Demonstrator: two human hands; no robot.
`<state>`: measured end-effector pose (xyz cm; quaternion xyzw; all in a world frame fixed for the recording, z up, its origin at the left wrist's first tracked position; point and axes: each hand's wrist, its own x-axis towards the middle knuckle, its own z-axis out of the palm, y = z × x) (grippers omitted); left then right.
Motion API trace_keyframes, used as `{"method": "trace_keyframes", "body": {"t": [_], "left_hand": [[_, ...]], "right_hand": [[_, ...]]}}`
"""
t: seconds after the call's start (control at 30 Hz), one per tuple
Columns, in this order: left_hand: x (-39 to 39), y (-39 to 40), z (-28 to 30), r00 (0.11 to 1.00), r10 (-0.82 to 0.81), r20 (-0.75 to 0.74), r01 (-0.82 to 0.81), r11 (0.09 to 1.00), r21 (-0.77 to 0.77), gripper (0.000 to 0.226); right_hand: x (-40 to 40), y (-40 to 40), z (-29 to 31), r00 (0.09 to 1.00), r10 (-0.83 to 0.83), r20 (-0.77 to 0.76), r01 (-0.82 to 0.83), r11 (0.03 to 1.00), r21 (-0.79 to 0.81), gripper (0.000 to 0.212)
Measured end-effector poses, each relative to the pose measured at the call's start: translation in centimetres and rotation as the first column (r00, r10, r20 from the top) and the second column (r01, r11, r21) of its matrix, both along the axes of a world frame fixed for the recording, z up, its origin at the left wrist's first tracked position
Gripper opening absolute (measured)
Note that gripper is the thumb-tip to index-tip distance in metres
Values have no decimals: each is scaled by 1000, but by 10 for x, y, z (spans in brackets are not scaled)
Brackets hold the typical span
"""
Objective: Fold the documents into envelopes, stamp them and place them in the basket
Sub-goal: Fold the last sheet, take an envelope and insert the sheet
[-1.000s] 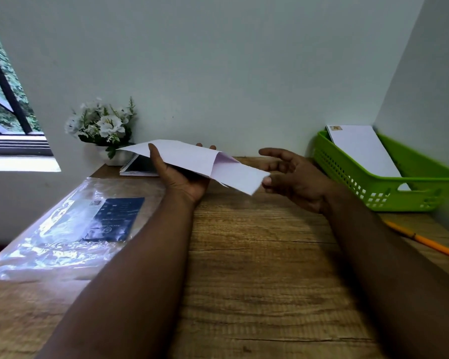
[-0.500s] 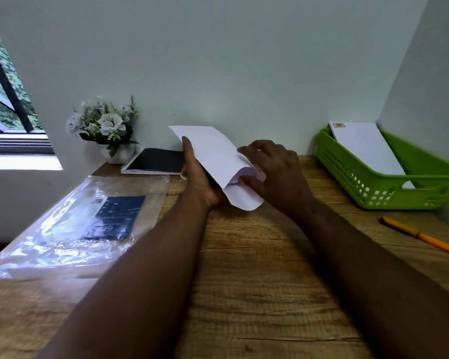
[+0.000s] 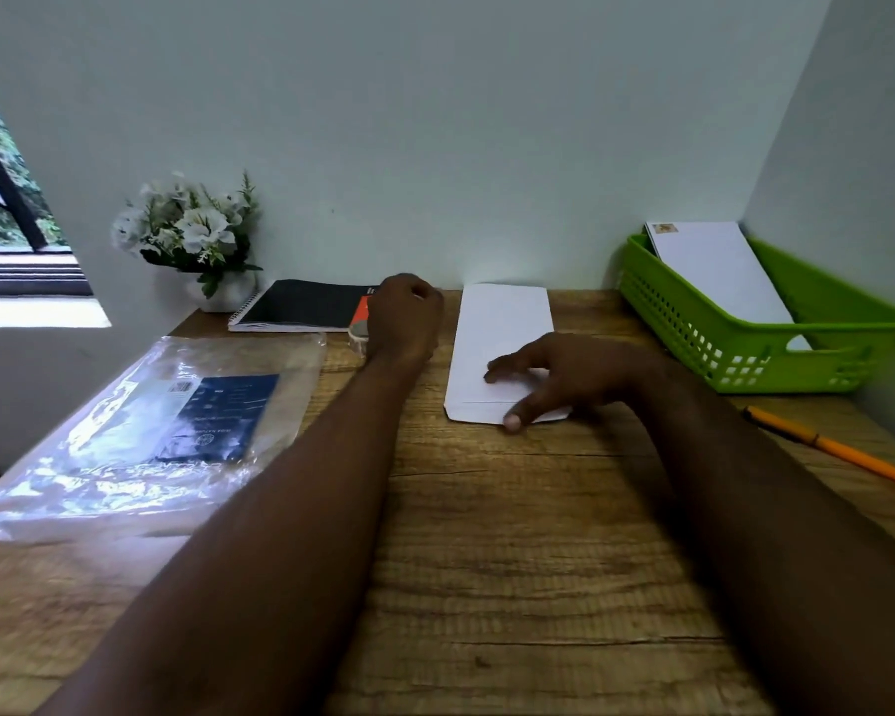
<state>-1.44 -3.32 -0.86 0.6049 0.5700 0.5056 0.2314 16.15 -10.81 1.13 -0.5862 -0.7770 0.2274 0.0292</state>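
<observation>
Head view: envelope [image 3: 499,348] lies flat on the table [image 3: 512,560], flap end toward us. Our right hand [image 3: 574,377] rests on its near end, fingers spread and fairly straight, pinning it. Our left hand [image 3: 406,315] sits curled by the notebook [image 3: 301,304] over a small round item we can't identify; whether that grip holds anything, can't tell. For stamping we'd keep the envelope pinned flat and press squarely in a corner. Green basket [image 3: 745,348] at far right already holds one stamped envelope [image 3: 714,266]. Wood-grain table, pale walls, window on the left, flowers [image 3: 187,235], plastic sleeve [image 3: 140,431], pencil [image 3: 833,449].
</observation>
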Motion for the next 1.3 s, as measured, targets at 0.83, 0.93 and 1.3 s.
{"method": "trace_keyframes", "body": {"t": [0.83,0.93,1.3], "left_hand": [[-3,-54,-12,696,-514,-500,513,844,-154,17],[-2,-50,-11,673,-498,-547,486,855,-180,15],[-20,-43,1,628,-482,-611,383,875,-297,16]], "right_hand": [[-8,8,-14,944,-96,-315,140,983,121,6],[-7,5,-13,946,-99,-308,138,985,107,6],[45,-9,-15,922,-196,-335,211,977,9,9]]}}
